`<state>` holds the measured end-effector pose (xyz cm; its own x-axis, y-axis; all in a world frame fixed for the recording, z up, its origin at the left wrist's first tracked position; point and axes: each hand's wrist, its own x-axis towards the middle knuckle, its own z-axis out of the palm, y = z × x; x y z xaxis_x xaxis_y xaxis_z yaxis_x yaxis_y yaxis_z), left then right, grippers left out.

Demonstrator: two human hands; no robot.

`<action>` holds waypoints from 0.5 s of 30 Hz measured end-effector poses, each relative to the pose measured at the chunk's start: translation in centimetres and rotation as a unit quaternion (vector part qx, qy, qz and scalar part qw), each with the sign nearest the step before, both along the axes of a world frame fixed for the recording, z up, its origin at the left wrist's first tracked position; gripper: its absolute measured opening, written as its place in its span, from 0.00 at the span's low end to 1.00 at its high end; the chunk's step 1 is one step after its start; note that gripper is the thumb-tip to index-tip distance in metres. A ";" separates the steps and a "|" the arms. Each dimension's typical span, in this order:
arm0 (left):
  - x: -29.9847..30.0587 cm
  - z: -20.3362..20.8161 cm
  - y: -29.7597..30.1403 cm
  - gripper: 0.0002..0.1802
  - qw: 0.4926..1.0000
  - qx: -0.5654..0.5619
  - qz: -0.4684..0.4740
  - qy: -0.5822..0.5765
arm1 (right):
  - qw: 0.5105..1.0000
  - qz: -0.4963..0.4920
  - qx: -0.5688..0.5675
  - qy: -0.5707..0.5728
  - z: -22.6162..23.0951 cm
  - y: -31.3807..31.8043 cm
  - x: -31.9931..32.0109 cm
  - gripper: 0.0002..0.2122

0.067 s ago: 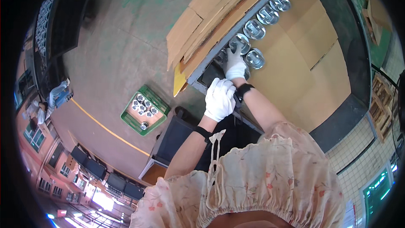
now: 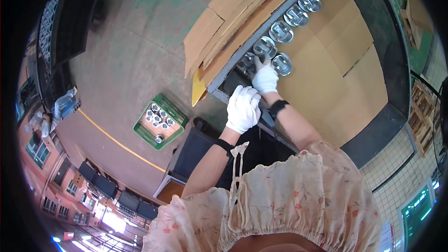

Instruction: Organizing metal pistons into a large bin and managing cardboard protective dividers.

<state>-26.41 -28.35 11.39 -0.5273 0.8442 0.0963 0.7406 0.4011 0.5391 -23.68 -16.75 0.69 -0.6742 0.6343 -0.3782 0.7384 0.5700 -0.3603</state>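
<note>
While the head view is looking down over a flowered blouse, the person is standing at a workbench [image 2: 373, 126] covered in brown cardboard sheets [image 2: 326, 79]. The right hand [image 2: 265, 78], in a white glove, is reaching out to a round shiny metal part [image 2: 264, 46] and its fingertips are resting on that part's near rim; whether the fingers are actually pinching it I cannot tell, since the glove is hiding the contact. That part is sitting in a row of metal parts [image 2: 290, 16] running along the bench's grey front edge, the row's long axis slanting from lower left to upper right in the picture. Each piece is standing with its open, round face turned up toward the camera. One more part [image 2: 282, 64] is lying just beside the right hand, out of the row, on the cardboard.

The left hand [image 2: 242, 108], also gloved in white, is hanging below the bench edge with its fingers curled loosely together, and it is holding nothing that I can see.

Down on the concrete floor, well apart from the bench, a green crate [image 2: 179, 112] is holding several similar parts. Folded cardboard [image 2: 219, 23] is leaning against the bench's outer side.
</note>
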 end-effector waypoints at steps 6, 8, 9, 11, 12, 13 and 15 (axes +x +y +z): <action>-0.2 -0.2 0.3 0.17 1.000 0.008 -0.023 0.002 | 0.995 -0.018 -0.032 -0.088 -0.2 1.5 6.8 0.20; -0.1 0.1 0.4 0.17 1.000 0.003 -0.023 -0.003 | 0.994 -0.029 -0.059 -0.083 -1.1 1.7 7.0 0.20; -0.2 0.3 0.5 0.17 1.000 -0.001 -0.023 -0.006 | 0.994 -0.031 -0.061 -0.082 -1.4 1.7 6.5 0.20; -0.3 0.5 0.5 0.18 1.000 -0.005 -0.023 -0.003 | 0.994 -0.054 -0.057 -0.082 -2.0 1.6 5.5 0.17; -0.2 0.5 0.5 0.18 1.000 -0.007 -0.021 -0.002 | 0.991 -0.064 -0.051 -0.106 -2.1 1.3 4.9 0.15; -0.1 0.5 0.4 0.18 1.000 -0.008 -0.024 -0.003 | 0.991 -0.067 -0.052 -0.107 -2.3 1.3 4.6 0.15; 0.0 0.1 0.6 0.18 1.000 -0.006 -0.026 -0.005 | 0.987 -0.093 -0.044 -0.126 -3.2 1.6 4.8 0.13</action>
<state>-26.42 -27.77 11.51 -0.4841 0.8712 0.0814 0.7551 0.3690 0.5419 -18.92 -15.17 -2.51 -0.4264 0.6952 -0.5787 0.8999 0.3908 -0.1937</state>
